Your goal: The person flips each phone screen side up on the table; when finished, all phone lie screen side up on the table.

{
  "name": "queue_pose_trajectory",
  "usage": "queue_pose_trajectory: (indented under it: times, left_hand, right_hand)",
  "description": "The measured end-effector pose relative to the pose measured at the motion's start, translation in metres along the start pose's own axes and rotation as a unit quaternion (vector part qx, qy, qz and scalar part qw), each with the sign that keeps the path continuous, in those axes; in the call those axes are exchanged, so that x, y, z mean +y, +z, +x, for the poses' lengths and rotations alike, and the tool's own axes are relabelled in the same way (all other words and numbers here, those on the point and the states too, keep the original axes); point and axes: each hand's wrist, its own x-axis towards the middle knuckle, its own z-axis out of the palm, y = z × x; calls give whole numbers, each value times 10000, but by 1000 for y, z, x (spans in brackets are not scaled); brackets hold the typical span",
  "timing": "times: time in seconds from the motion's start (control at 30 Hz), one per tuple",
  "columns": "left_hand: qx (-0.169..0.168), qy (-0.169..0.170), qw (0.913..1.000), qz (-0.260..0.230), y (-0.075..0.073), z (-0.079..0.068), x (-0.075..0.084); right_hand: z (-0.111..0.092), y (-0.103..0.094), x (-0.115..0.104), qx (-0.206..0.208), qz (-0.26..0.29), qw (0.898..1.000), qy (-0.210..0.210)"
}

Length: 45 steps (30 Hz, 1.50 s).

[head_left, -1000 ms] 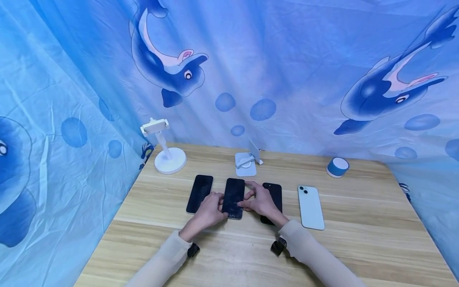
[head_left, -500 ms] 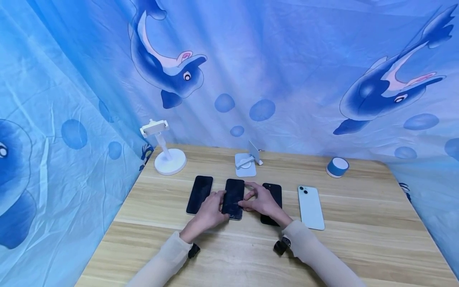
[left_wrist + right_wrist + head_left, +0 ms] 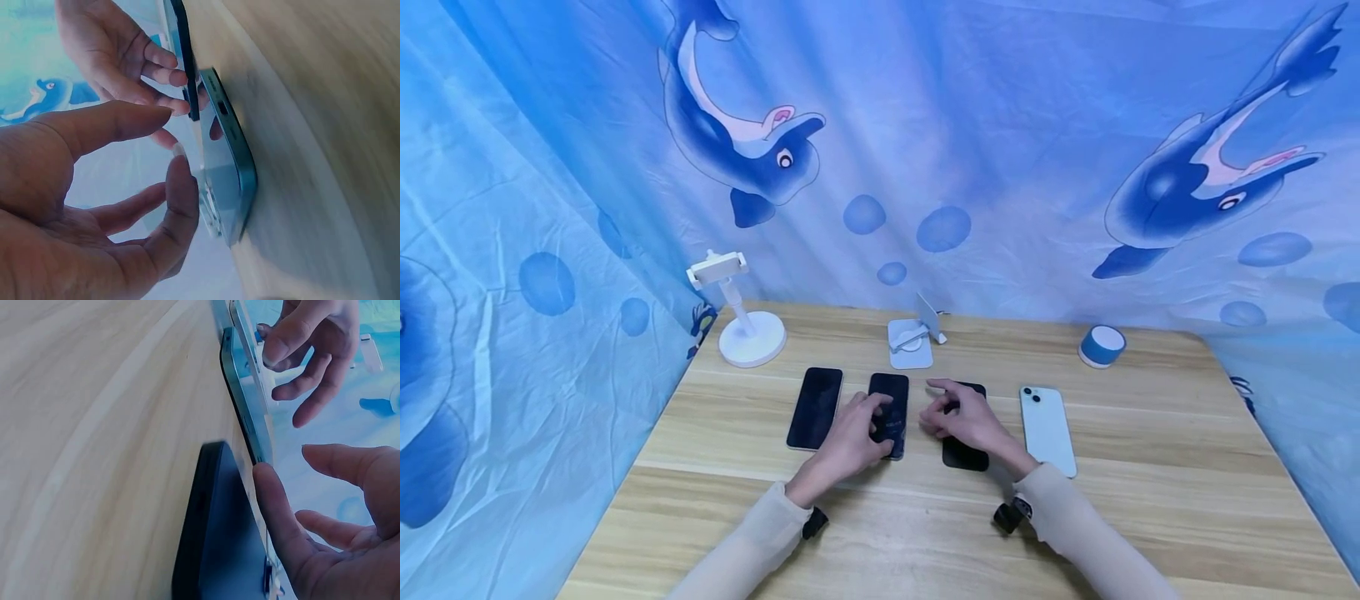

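Note:
A dark-screened phone (image 3: 889,385) lies face up in the middle of the wooden table. Over its lower half hovers my left hand (image 3: 850,437), thumb and fingers curved and apart; the left wrist view shows a gap between the fingertips and the phone's edge. My right hand (image 3: 968,421) is raised above a black phone (image 3: 964,458), which lies back up and is partly hidden by it. In the right wrist view the right thumb and fingers are spread, nothing between them. Left of the left hand lies another dark-screened phone (image 3: 815,408).
A pale phone (image 3: 1049,432) lies back up at the right. Along the back stand a white round-based phone holder (image 3: 752,339), a small folding stand (image 3: 912,354) and a blue and white cylinder (image 3: 1102,347). A blue dolphin-print curtain (image 3: 865,100) hangs behind and at the left.
Both hands have let go of the middle phone's edges. The right hand has drawn away to the right, over the black phone; the left has lifted slightly over the middle phone.

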Motion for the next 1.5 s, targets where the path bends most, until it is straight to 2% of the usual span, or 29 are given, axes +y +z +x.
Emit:
queue_pose_trajectory:
  times: [0.33, 0.57, 0.8, 1.03, 1.2, 1.5]
  left_hand:
    - [-130, 529, 9979, -340, 16, 8, 18]
    - [-492, 452, 9972, -344, 32, 11, 36]
    - [-819, 214, 9964, 41, 53, 12, 52]
    - [-800, 267, 9952, 488, 71, 13, 64]
    - [-759, 259, 9927, 898, 77, 12, 73]
    - [-856, 189, 9894, 1162, 84, 13, 82]
  right_hand:
    - [-14, -22, 10, 272, -3, 9996, 69]
    - [-23, -38, 18, 444, -191, 9987, 189]
    - [-28, -47, 24, 695, -568, 9953, 356]
    - [-31, -52, 29, 917, -718, 9920, 490]
    - [-30, -57, 31, 884, -735, 9924, 436]
    - [-26, -61, 36, 882, -732, 9921, 507]
